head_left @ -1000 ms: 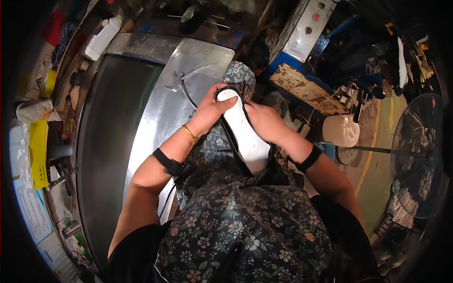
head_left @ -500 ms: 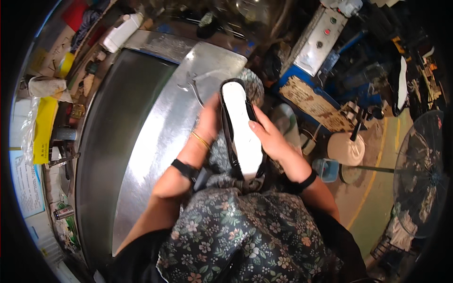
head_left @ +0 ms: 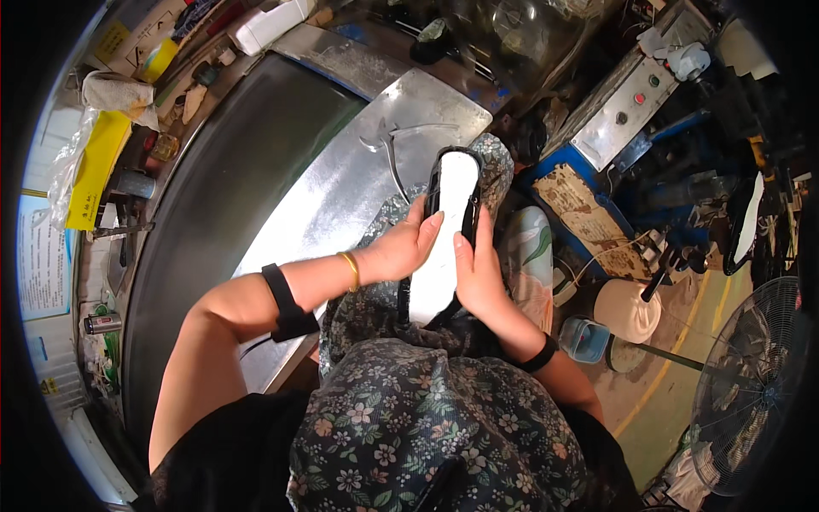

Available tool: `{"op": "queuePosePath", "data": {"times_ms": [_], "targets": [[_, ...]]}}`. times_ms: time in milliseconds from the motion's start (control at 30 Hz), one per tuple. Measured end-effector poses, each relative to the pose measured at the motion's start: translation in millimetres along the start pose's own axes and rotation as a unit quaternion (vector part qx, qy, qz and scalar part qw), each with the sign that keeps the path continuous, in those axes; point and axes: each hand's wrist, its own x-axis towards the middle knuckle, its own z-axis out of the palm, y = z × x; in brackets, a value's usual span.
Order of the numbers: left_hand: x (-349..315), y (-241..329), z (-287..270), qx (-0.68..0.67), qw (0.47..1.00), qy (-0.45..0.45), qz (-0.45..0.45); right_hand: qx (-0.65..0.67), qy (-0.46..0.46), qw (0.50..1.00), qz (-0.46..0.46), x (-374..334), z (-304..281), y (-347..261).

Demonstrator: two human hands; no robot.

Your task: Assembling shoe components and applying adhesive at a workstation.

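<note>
1. Left hand (head_left: pixel 399 252), mid-frame: grasps the left edge of the shoe (head_left: pixel 439 256), thumb over its white face.
2. Shoe, just right of centre: between the 2 hands, touching both; long axis nearly upright, top end leaning right.
3. Right hand (head_left: pixel 484 280), right of centre: grips the opposite edge; neither hand is nearer.

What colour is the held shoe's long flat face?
The shoe shows white, edged in black; clearest in the head view.

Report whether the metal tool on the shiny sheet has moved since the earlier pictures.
No: the metal tool keeps its place and angle on the shiny metal sheet.
</note>
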Motion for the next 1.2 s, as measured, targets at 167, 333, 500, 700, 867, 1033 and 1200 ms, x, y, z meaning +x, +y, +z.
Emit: {"op": "queuePosePath", "data": {"times_ms": [167, 333, 500, 700, 867, 1033, 1200], "targets": [[-9, 34, 5, -0.047, 0.995, 0.082, -0.025, -0.028, 0.105, 0.993, -0.039, -9, 7, 16], [15, -4, 23, -0.379, 0.902, 0.107, -0.177, 0.14, 0.024, 0.979, 0.144, 21, -33, 34], [111, 32, 16, -0.418, 0.869, -0.075, -0.254, 0.186, 0.022, 0.958, 0.216, 121, -57, 27], [111, 34, 4, 0.123, 0.986, -0.104, -0.041, -0.455, 0.071, 0.887, -0.031, 123, -31, -4], [29, 36, 0, -0.255, 0.964, -0.08, 0.007, 0.344, -0.003, 0.934, 0.096, 129, -35, 39], [-44, 45, -30, -0.414, 0.884, -0.151, -0.158, 0.525, -0.119, 0.841, 0.051, 117, -43, 3], [-13, 24, -52, -0.571, 0.786, -0.096, -0.218, 0.055, -0.088, 0.992, -0.071, 153, -80, -11]]}}
